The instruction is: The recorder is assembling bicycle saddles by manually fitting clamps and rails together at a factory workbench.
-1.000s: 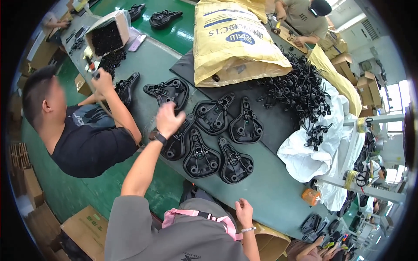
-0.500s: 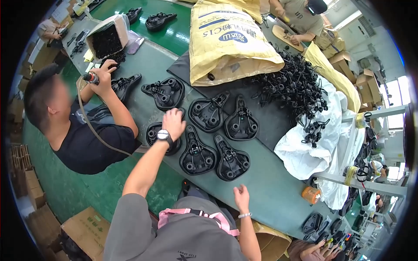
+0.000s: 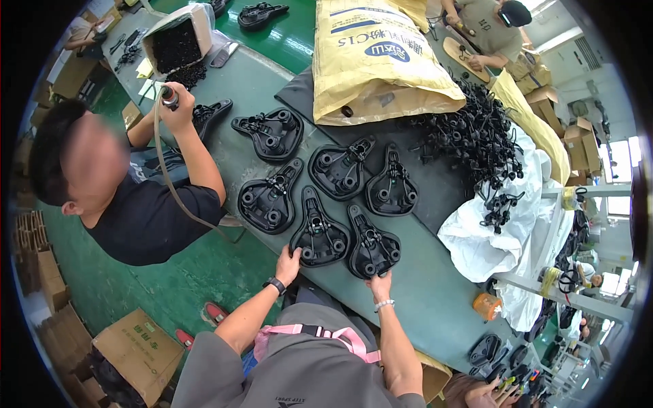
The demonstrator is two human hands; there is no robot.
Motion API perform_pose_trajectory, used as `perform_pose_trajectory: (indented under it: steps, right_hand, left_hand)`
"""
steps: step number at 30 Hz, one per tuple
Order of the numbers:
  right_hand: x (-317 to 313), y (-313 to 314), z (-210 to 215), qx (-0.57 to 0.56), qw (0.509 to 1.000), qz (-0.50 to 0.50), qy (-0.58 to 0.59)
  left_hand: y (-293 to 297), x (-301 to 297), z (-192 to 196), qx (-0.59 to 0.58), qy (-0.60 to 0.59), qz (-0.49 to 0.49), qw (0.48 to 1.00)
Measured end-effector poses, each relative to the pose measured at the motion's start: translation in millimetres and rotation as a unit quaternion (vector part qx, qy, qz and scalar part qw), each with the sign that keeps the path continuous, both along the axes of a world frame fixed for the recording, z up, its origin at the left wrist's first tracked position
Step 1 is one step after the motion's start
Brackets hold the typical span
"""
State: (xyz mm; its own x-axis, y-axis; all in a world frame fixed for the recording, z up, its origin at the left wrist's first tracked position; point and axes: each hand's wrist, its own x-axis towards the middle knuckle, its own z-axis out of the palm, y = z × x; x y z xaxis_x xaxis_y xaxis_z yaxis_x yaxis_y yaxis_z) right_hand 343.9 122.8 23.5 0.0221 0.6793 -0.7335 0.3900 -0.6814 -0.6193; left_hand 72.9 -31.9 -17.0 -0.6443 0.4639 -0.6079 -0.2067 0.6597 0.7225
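Note:
Several black bicycle saddles lie upside down on the green-grey table, their undersides showing. My left hand [image 3: 288, 266] grips the near left edge of the middle front saddle [image 3: 320, 234], its fingers curled at the rim. The fingers of my right hand [image 3: 379, 285] are pressed to the wide near end of the right front saddle [image 3: 374, 248]; some of its fingers are hidden under the edge. To the left lies another saddle [image 3: 269, 200], untouched. Behind are more saddles: one at the far left [image 3: 270, 134], one in the middle [image 3: 340, 170] and one at the right [image 3: 392, 187].
A co-worker at left holds a power screwdriver [image 3: 169, 98] with a hose. A box of small black parts [image 3: 178, 51] stands behind. Beyond the saddles are a yellow sack [image 3: 388, 61], a heap of black parts [image 3: 469, 129], white sheeting [image 3: 476, 234] and an orange jar [image 3: 486, 307].
My left hand has left the left saddle and come nearer to grip the middle front one. My right hand has moved up onto the right front saddle. The view has shifted slightly.

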Motion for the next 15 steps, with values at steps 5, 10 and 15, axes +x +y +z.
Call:
perform_pose_trajectory:
  steps: [5,10,15]
  right_hand:
    - [-32,-26,-3,-0.02,0.996,-0.058,0.067]
    - [-19,-33,30,-0.065,0.99,0.008,0.121]
    - [48,-81,43,-0.002,0.992,-0.031,0.121]
  left_hand:
    - [12,-41,22,0.032,-0.072,0.063,0.995]
    - [-1,-31,33,0.069,-0.124,0.166,0.976]
    - [-28,31,36,-0.019,-0.116,-0.009,0.993]
